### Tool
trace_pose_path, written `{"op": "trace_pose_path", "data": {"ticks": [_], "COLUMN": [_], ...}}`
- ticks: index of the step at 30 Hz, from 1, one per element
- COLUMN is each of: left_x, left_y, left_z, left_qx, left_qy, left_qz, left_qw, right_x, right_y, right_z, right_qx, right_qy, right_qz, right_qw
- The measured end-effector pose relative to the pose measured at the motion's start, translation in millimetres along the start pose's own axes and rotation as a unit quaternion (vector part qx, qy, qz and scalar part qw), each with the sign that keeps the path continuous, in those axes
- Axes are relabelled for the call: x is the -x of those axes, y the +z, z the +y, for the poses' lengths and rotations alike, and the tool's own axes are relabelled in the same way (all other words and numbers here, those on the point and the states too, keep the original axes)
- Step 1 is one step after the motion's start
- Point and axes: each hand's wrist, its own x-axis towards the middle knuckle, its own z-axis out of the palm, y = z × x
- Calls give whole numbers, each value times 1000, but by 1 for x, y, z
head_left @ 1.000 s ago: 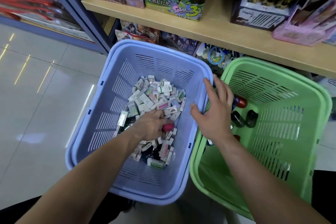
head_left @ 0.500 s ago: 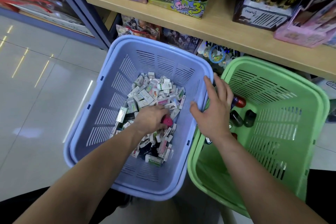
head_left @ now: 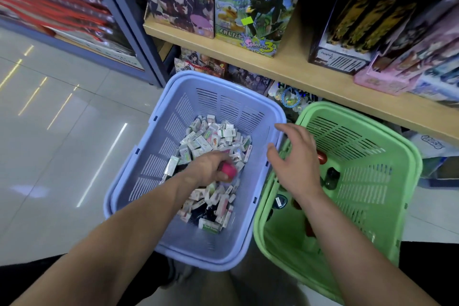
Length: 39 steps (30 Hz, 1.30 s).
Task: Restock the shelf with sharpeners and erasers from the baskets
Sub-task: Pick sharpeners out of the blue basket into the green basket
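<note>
**Restock at an early stage, both baskets loaded**

Left hand (head_left: pixel 211 169) is down in the blue basket (head_left: pixel 159 156), fingers curled round a pink piece (head_left: pixel 229 169); eraser or sharpener, cannot tell. It sits on the heap of small boxed erasers (head_left: pixel 211 136), which covers most of the basket floor.

Right hand (head_left: pixel 295 164) hovers over the spot where the blue basket meets the green basket (head_left: pixel 367 181), fingers spread and holding nothing.

The green basket holds a few rounded dark and red pieces (head_left: pixel 332 177), likely the sharpeners.

Shelf (head_left: pixel 293 67) above carries only large printed boxes (head_left: pixel 253 2); no erasers or sharpeners show on it.

Judgement: picking under way, nothing visibly placed yet, nearly all stock left to move.
</note>
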Motion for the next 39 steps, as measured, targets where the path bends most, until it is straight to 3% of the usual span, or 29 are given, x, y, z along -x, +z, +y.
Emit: {"op": "trace_pose_path", "data": {"ticks": [3, 9, 12, 16, 19, 21, 27, 30, 31, 33, 35, 39], "left_x": [24, 128, 173, 176, 160, 151, 140, 139, 138, 137, 138, 139], "left_y": [-34, -116, -121, -103, -91, -86, -86, -85, -86, -87, -88, -89], "left_z": [16, 17, -7, -34, -45, -50, -62, -63, -63, -64, -64, -62], "left_qx": [62, -10, 64, 151, 152, 160, 202, 233, 235, 237, 241, 231], "left_qy": [8, -21, -111, -188, -163, -137, -149, -157, -156, -155, -155, -155], "left_qz": [34, 199, 332, 440, 471, 465, 472, 475, 474, 470, 464, 455], "left_qw": [997, 980, 934, 865, 853, 860, 845, 834, 834, 836, 838, 846], "right_x": [-8, -44, -51, -39, -37, -41, -61, -51, -45, -30, -15, -17], "right_y": [5, 73, 121, 177, 199, 199, 181, 189, 197, 217, 234, 247], "right_z": [-21, -52, -66, -76, -56, -43, -38, -49, -54, -59, -57, -41], "right_qx": [-49, -13, 117, 228, 328, 386, 397, 341, 297, 228, 249, 314], "right_qy": [-21, -42, -121, -205, -264, -280, -158, -213, -256, -308, -289, -266], "right_qz": [-62, -284, -373, -428, -478, -461, -354, -247, -247, -326, -405, -364], "right_qw": [997, 958, 913, 850, 771, 749, 832, 882, 886, 864, 831, 836]}}
